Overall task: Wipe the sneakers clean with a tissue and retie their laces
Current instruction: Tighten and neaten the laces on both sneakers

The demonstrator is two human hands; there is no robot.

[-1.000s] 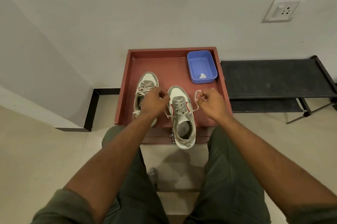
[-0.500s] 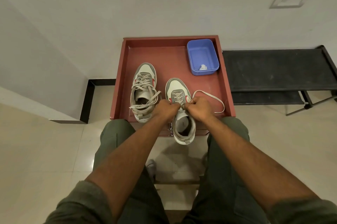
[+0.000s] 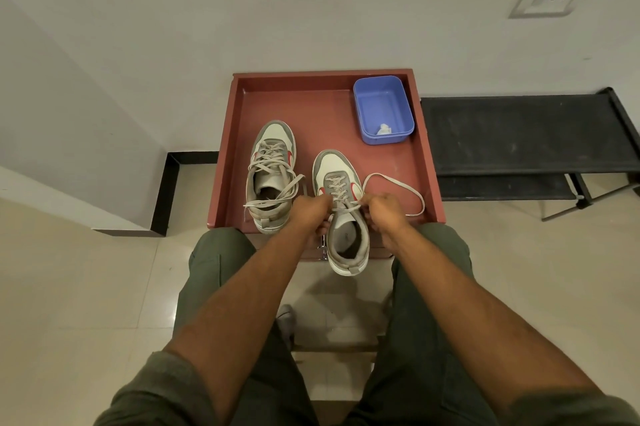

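The right sneaker (image 3: 343, 207) lies in the red tray (image 3: 311, 106), its heel over the near rim. The left hand (image 3: 311, 214) and right hand (image 3: 384, 214) are each curled around a lace end (image 3: 394, 183) at its top eyelets. To tie well, pull both ends evenly and snug before looping. There are two sneakers; the left sneaker (image 3: 272, 176), beside it, is loosely laced. One blue tub (image 3: 382, 110), beyond it, holds one tissue (image 3: 383, 129).

Sneakers (image 3: 304, 195) side by side on tray (image 3: 322, 106), tub (image 3: 382, 108) behind, perhaps holding tissue (image 3: 383, 129).
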